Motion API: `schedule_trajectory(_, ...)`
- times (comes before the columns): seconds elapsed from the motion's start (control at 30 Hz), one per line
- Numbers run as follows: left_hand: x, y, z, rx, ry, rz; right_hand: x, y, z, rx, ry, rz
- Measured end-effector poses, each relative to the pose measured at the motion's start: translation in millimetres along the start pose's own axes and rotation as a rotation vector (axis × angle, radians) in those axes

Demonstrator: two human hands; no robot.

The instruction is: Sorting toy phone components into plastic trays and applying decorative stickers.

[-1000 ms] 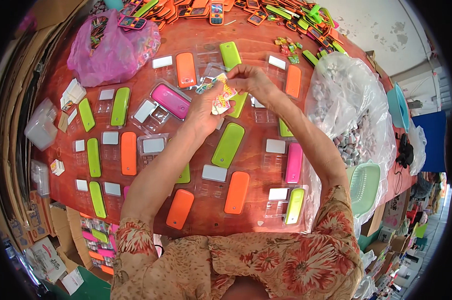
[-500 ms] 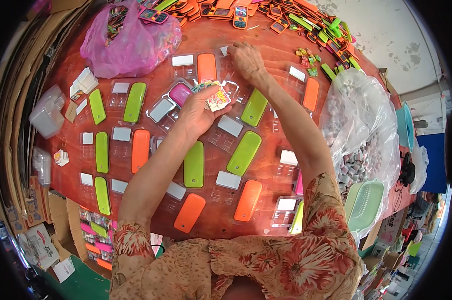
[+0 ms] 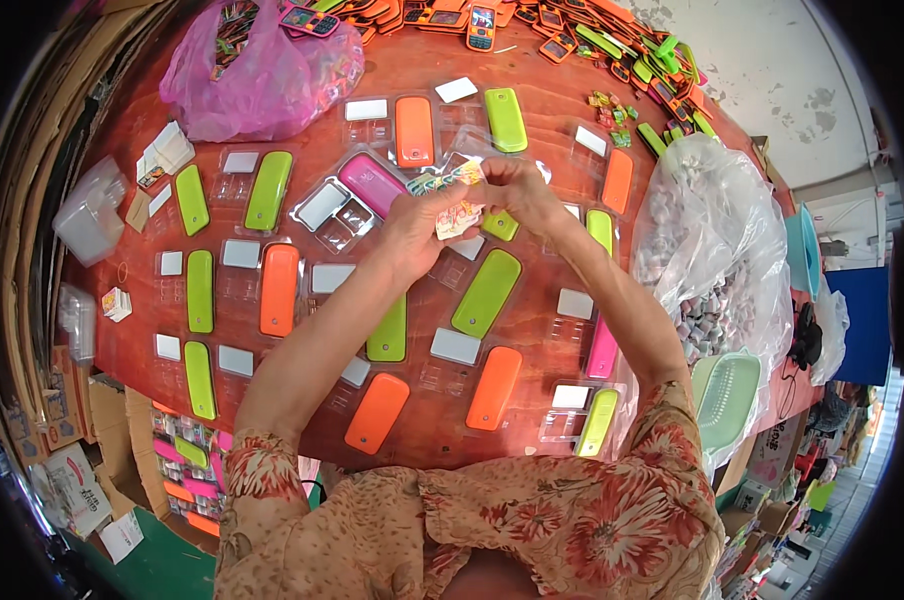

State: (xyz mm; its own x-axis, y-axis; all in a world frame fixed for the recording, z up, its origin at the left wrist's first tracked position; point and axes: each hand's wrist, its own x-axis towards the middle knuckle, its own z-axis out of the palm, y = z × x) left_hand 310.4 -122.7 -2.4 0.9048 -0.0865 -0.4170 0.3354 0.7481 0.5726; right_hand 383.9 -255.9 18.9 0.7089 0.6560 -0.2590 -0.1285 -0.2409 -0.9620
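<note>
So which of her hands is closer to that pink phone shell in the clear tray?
The left. The left hand sits right beside the pink shell; the right hand is farther off, on the left hand's other side.

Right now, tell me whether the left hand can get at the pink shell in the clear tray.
Probably yes. The left hand hovers just beside the pink shell with nothing between them, but both hands hold a colourful printed strip, so it isn't free.

Head-worn fisheye, looking steeply down over both forearms onto the red table (image 3: 532, 120), close in
</note>
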Motion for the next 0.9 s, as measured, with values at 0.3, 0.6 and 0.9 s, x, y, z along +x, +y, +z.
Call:
schedule_trajectory(0.3, 6.2, 24.2, -15.2, -0.121, 0.160, 0.078, 16.8, 4.6, -5.0, -1.324, 0.412, -0.541)
schedule_trajectory(0.6, 5.7, 31.3, -14.1, -0.093, 0.166, 0.088, 27.9, 20.3, -8.7, -1.393, 0.411, -0.553)
schedule_trajectory(0.9, 0.5, 27.8, -11.6, -0.078, 0.148, 0.037, 104.8, -3.1, -30.3, -1.404, 0.512, -0.533)
